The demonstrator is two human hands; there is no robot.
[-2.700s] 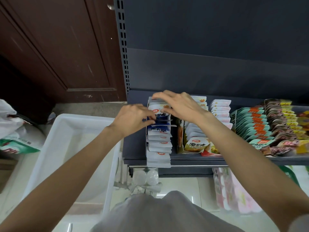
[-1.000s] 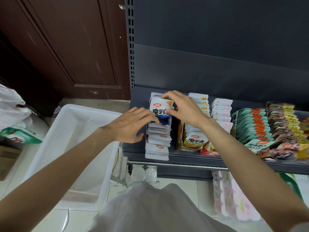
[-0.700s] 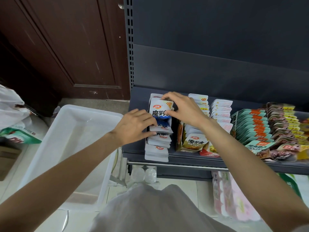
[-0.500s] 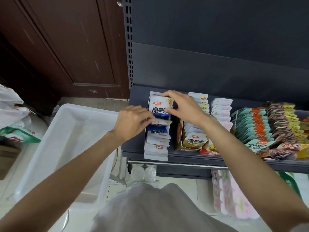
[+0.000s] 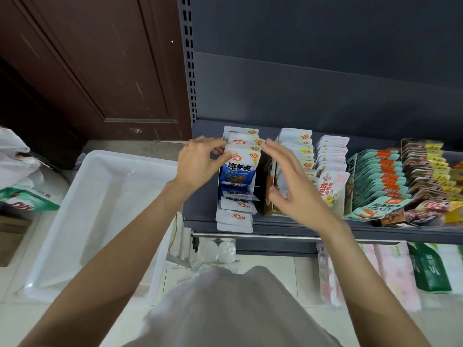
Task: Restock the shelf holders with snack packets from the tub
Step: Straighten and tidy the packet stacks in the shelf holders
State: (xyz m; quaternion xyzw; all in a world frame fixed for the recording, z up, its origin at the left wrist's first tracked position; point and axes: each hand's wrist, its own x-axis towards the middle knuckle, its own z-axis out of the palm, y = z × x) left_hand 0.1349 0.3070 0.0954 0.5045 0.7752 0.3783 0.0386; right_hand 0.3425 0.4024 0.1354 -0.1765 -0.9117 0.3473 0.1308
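The left hand (image 5: 198, 162) pinches the upper left corner of the blue-and-white snack packet (image 5: 240, 169) that stands upright at the front of the leftmost row, thumb and fingers curled onto its edge. The right hand (image 5: 290, 186) is spread, fingers straight and apart, hovering just to the right of that same row and holding nothing; whether its fingertips touch the packets behind cannot be told. The pinched packet stands in the leftmost holder (image 5: 236, 196) on the dark grey shelf (image 5: 300, 225), with more white packets stacked upright behind it and several lying flat and overlapping in front of it, down to the shelf's front edge. To the right of this row, partly hidden by the right hand, a cardboard holder (image 5: 269, 196) carries white packets with yellow corners, then comes a row of white-and-pink packets (image 5: 330, 159), then teal packets (image 5: 378, 176), and brown-and-yellow packets (image 5: 426, 169) near the right edge. The white plastic tub (image 5: 100, 221) sits on the tiled floor to the left of the shelf, below the left forearm, and shows no packets inside. Beyond the tub to the left lie a white bag (image 5: 15, 156) and a green-and-white pack (image 5: 25, 199), with a dark wooden door (image 5: 87, 71) behind.
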